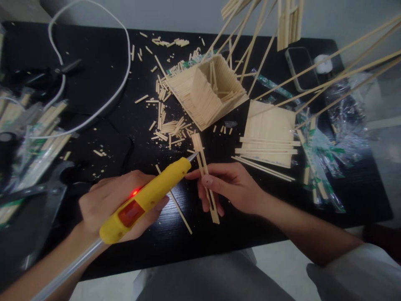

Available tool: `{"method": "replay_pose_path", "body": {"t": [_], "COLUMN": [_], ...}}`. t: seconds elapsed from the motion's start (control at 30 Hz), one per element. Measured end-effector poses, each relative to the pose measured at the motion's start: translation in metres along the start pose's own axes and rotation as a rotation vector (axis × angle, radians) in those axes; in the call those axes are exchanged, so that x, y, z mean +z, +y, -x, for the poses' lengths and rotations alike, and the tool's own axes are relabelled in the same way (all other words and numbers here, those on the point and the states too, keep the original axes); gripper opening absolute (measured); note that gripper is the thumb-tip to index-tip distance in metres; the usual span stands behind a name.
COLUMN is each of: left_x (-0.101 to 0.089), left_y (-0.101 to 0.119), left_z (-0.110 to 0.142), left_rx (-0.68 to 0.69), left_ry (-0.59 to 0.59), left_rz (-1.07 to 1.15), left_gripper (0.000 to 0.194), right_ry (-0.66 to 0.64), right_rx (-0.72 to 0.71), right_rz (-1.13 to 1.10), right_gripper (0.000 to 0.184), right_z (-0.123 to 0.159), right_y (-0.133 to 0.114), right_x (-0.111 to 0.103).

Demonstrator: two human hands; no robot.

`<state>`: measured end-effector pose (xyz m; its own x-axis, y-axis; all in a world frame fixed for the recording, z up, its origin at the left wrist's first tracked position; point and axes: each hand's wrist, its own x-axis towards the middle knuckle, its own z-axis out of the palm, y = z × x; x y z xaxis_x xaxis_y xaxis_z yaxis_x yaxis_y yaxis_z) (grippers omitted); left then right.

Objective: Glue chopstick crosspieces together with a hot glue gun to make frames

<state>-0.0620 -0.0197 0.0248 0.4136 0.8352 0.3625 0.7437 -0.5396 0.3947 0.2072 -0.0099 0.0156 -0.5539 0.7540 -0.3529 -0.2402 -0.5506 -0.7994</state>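
My left hand [117, 196] is closed around a yellow hot glue gun [163, 184], its red light lit and a clear glue stick [69, 269] protruding from the back. The gun's metal tip meets, or nearly meets, a narrow frame of wooden sticks [199, 144]. That frame is pinched between the thumb and fingers of my right hand [230, 184], with a slot along its middle. A single loose stick [180, 209] lies on the table between my hands. Farther back stands a box built of wooden sticks [205, 94] on a stick base.
Cut stick pieces [172, 127] litter the black table [103, 175]. A flat stick panel [269, 125] with loose sticks lies right, near torn wrappers [326, 154] and a phone [299, 69]. Pliers [50, 188], wrapped chopsticks [44, 146] and a white cable [128, 50] occupy the left. Long sticks [338, 79] jut overhead.
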Motion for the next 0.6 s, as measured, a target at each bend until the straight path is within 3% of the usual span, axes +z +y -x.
{"method": "replay_pose_path", "body": {"t": [0.13, 0.4, 0.6], "left_x": [-0.001, 0.001, 0.000], "left_y": [-0.006, -0.008, -0.017], "left_z": [0.001, -0.006, 0.000], "left_rx": [0.049, 0.109, 0.102], "left_ry": [-0.025, 0.078, -0.003], "left_rz": [-0.039, 0.001, 0.008], "left_gripper": [0.018, 0.011, 0.015], "right_ry": [0.001, 0.014, 0.047], "right_rx": [0.009, 0.011, 0.013], "right_rz": [0.004, -0.007, 0.001], "right_gripper": [0.034, 0.030, 0.029], "right_z": [0.000, 0.000, -0.002], "right_y": [0.000, -0.001, 0.000], "right_x": [0.000, 0.000, -0.001]}}
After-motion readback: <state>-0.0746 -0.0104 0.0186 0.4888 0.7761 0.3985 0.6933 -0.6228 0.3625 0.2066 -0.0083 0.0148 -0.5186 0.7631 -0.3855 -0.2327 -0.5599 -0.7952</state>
